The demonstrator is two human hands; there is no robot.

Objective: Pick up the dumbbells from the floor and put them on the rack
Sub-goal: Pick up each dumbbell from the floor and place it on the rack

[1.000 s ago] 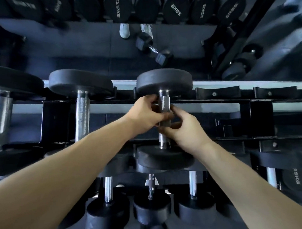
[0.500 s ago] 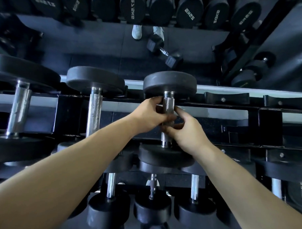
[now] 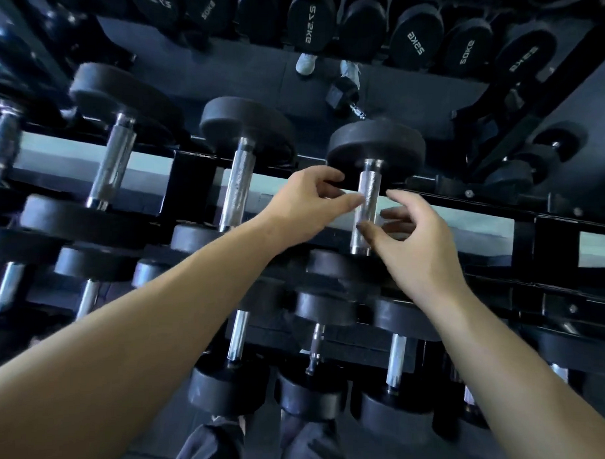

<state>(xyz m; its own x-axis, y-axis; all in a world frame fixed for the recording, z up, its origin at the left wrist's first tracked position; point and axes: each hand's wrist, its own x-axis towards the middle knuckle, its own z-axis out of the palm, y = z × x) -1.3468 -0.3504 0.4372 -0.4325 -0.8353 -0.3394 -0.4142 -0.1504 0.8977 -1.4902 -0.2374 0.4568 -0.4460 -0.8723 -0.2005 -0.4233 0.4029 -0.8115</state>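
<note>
Dumbbell (image 3: 367,197): seated on rack (image 3: 193,177) top tier, handle running front to back.
Left grip (image 3: 305,202): relaxed, empty; fingertips just left of handle.
Right grip (image 3: 420,254): relaxed, empty; thumb touching handle, fingers to its right.

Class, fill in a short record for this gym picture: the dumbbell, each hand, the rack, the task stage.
dumbbell: lying across the top of the rack, chrome handle exposed
left hand: fingers loose, fingertip at the handle, no grip
right hand: fingers loose, thumb against the handle
rack: other dumbbells alongside and below
stage: dumbbell seated
</note>
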